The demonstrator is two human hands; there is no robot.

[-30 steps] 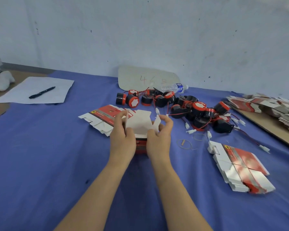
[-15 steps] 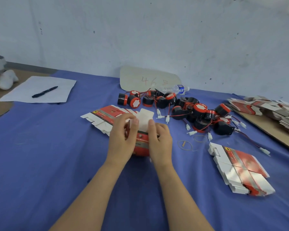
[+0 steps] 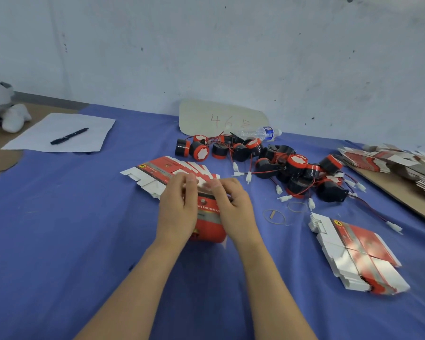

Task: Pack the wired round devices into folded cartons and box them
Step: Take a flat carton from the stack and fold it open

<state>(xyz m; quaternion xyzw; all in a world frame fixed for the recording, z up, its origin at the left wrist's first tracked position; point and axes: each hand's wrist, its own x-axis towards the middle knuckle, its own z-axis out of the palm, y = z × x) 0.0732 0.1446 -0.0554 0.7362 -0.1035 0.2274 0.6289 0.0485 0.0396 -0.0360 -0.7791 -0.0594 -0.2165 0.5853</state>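
A red carton [image 3: 207, 223] stands on the blue tablecloth [image 3: 59, 229] in the middle. My left hand [image 3: 178, 209] grips its left side and my right hand [image 3: 233, 207] grips its right side, fingertips pressing the white top flap down. Behind them lies a fanned stack of flat cartons [image 3: 157, 173]. A heap of black and red wired round devices [image 3: 275, 165] with white plugs lies further back right. A second stack of flat cartons [image 3: 356, 256] lies at the right.
A paper sheet [image 3: 59, 133] with a black pen [image 3: 69, 136] lies back left. A cardboard sign [image 3: 219, 119] and a plastic bottle [image 3: 260, 133] lean at the wall. More flat cartons [image 3: 398, 163] sit on a brown board at the right. Rubber bands [image 3: 275, 215] lie near the devices.
The carton's white top flap, upright a second ago, has been folded down over the carton. Both hands have moved closer together on its top edge.
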